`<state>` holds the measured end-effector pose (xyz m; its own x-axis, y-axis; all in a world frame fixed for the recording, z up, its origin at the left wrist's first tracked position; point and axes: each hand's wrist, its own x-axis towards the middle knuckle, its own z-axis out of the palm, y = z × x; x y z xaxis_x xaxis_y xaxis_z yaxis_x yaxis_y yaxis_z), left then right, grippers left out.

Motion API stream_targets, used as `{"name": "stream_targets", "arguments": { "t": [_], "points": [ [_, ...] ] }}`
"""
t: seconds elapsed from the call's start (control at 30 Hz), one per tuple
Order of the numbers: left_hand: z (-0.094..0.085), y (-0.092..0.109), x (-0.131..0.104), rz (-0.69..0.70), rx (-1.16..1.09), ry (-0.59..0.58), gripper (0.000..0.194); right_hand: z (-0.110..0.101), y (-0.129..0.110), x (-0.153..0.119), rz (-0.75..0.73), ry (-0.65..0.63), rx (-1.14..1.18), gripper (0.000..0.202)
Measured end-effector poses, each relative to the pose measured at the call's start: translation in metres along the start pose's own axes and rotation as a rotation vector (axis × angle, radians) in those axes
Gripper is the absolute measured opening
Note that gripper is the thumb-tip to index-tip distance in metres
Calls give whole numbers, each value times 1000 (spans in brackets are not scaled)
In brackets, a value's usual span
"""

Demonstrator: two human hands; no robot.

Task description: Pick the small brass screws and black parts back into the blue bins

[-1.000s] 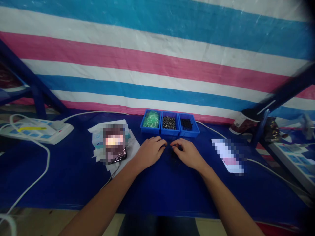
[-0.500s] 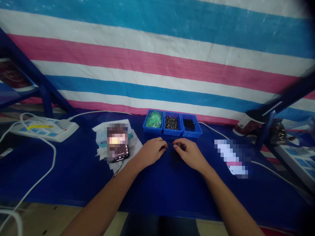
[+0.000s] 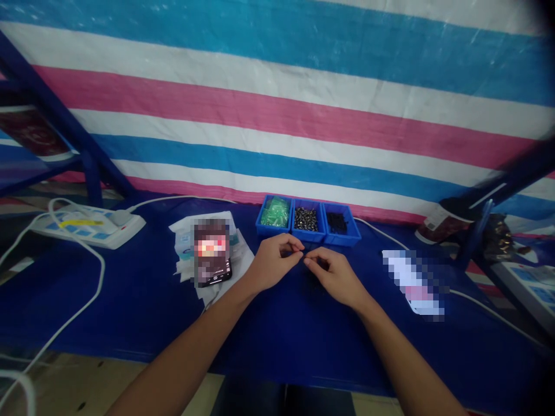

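My left hand [image 3: 278,261] and my right hand [image 3: 332,271] meet fingertip to fingertip over the blue table [image 3: 277,341]. Each is closed in a pinch; whatever lies between the fingertips is too small to make out. Just beyond them stand three blue bins side by side: one with green pieces [image 3: 276,212], one with small metallic parts [image 3: 306,219], one with black parts [image 3: 337,223]. Some dark bits, hard to tell against the table, lie below my right hand.
A phone [image 3: 213,278] rests on white papers [image 3: 243,263] at the left. A second lit phone [image 3: 414,286] lies at the right, near a dark red cup [image 3: 443,221]. White power strips [image 3: 130,230] and cables sit at both sides. A striped sheet [image 3: 277,127] hangs behind.
My hands have come together; the gap between their fingertips has closed. The whole view has shifted slightly, with the table's things a little further right.
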<state>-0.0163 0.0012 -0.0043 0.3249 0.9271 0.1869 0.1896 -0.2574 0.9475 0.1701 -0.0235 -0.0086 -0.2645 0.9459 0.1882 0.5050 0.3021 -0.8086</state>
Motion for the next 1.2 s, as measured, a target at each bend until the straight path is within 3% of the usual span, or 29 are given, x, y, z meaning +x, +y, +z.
{"name": "stream_targets", "arguments": {
  "t": [0.33,0.4,0.47,0.53,0.57,0.7,0.97,1.2],
  "points": [
    [-5,7,1,-25,126,68,18,-7,6,4,198,-17,355,33],
    [-6,6,0,-30,225,31,17,-10,10,6,232,115,479,32],
    [-8,4,-1,-32,341,-40,17,-14,13,9,270,349,596,26],
    [-10,1,-2,-29,459,-124,16,-18,16,10,335,528,649,37],
    [-10,-1,-2,-23,511,-164,15,-20,17,11,374,554,649,45],
    [-9,-9,-5,28,658,-277,16,-26,17,10,425,452,584,39],
    [-9,-13,-6,73,731,-353,9,-23,22,10,367,365,467,31],
    [-10,-8,-4,75,761,-362,10,-10,15,5,222,313,-18,28]
  ]
}}
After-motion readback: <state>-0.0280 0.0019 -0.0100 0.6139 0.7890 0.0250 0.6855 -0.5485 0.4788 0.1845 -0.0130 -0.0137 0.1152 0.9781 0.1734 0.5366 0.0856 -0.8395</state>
